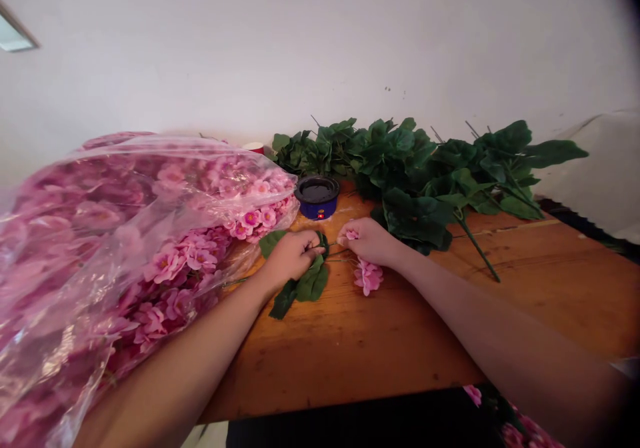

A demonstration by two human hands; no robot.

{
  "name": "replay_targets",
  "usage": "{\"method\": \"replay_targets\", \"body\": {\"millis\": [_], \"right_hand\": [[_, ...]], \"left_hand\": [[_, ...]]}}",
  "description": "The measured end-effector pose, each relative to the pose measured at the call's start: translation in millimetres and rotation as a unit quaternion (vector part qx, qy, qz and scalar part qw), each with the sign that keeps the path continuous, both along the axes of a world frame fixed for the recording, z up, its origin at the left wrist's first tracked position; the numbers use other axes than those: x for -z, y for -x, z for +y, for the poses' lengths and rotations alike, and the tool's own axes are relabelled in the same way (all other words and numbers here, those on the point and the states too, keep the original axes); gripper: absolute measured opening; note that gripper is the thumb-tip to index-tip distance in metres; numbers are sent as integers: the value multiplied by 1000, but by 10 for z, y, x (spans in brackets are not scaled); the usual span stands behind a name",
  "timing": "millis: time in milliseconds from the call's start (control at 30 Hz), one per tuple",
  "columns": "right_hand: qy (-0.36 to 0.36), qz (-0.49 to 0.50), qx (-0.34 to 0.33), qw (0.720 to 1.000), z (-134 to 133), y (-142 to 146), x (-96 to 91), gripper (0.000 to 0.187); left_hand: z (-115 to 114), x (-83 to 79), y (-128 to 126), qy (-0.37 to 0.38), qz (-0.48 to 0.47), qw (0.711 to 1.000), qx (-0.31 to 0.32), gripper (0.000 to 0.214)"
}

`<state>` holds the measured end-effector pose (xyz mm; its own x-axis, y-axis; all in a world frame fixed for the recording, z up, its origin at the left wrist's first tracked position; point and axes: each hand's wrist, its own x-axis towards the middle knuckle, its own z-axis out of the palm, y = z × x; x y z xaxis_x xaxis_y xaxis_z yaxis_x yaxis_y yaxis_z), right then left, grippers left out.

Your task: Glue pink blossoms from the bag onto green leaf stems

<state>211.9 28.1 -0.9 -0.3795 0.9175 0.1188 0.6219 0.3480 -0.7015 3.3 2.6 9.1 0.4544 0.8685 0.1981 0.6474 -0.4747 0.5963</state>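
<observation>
Well back from the near edge of the table, the left hand grips a leafy sprig and the right hand grasps pink flowers. Skewed pressure could bend the thin stems between; a forward slip could knock the blue pot.

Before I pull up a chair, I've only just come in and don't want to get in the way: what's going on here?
A person is working with artificial flowers at a wooden table. The left hand grips some leaves, while the right hand holds pink flowers; thin stems span the gap between. Just beyond sits a small blue pot, its red light on. A clear bag of more blooms lies at left, and green bunches are piled at right.
</observation>
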Motion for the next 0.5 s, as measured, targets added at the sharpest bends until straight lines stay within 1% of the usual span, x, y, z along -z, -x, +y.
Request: {"method": "replay_targets", "body": {"millis": [100, 333, 433, 500], "right_hand": [[10, -2, 5, 1000, 11, 9, 22, 14], [1, -14, 21, 1000, -14, 48, 28, 13], [11, 1, 22, 1000, -28, 49, 0, 12], [33, 19, 25, 999, -34, 34, -36, 11]], "left_hand": [[-2, 4, -1, -6, 7, 1000, 1, 21], [-30, -6, -13, -33, 31, 999, 6, 21], [-34, -4, -8, -38, 17, 999, -1, 22], [-35, 7, 2, -34, -5, 999, -12, 22]]}}
